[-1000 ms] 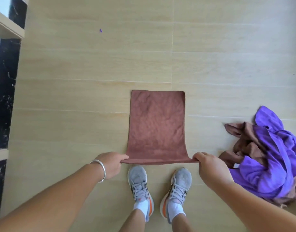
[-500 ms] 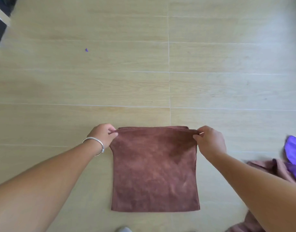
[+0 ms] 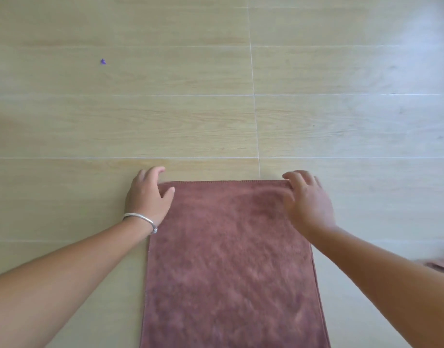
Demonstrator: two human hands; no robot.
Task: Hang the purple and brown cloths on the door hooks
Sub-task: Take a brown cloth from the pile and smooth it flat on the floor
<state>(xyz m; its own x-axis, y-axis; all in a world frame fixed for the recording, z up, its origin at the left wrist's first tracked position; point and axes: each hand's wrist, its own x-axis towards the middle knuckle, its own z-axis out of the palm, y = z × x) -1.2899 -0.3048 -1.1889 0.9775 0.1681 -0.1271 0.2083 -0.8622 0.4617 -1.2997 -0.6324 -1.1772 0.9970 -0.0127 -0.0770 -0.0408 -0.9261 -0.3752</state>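
The wooden floor (image 3: 215, 116) beyond the far edge of the brown cloth (image 3: 228, 259) lies bare and flat, so a hand could sweep forward there unhindered; only a tiny purple scrap (image 3: 103, 61) sits well off to the far left. Left of the cloth the boards are likewise open. The two far corners are occupied: the left hand (image 3: 148, 197) with loose fingers at one, the right hand (image 3: 306, 199) (blurred) at the other. A bit of another cloth (image 3: 439, 266) intrudes at the right edge.
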